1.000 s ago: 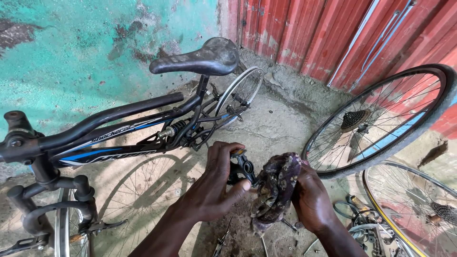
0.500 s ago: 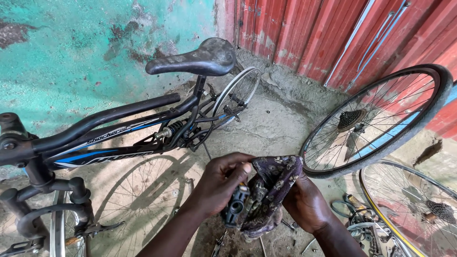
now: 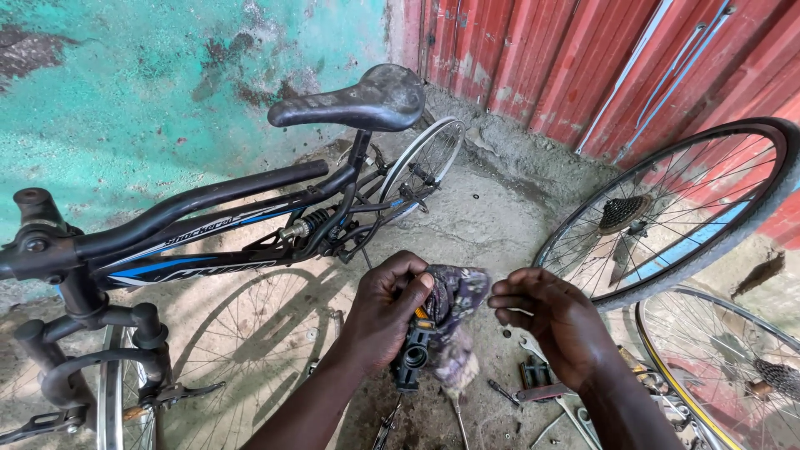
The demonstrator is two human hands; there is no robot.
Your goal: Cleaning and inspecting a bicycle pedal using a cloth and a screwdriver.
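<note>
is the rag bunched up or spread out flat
Bunched up. The rag is crumpled around the black pedal in the left hand, one end hanging down; the right hand is off it.

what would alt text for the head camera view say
A person's left hand grips a black bicycle pedal wrapped in a dirty rag, while the right hand hovers open beside it. A black bicycle leans by a turquoise wall; loose wheels stand on the right.

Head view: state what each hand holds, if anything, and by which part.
Left hand grips a black bicycle pedal by its upper end, with a dirty rag. Right hand holds nothing.
</note>
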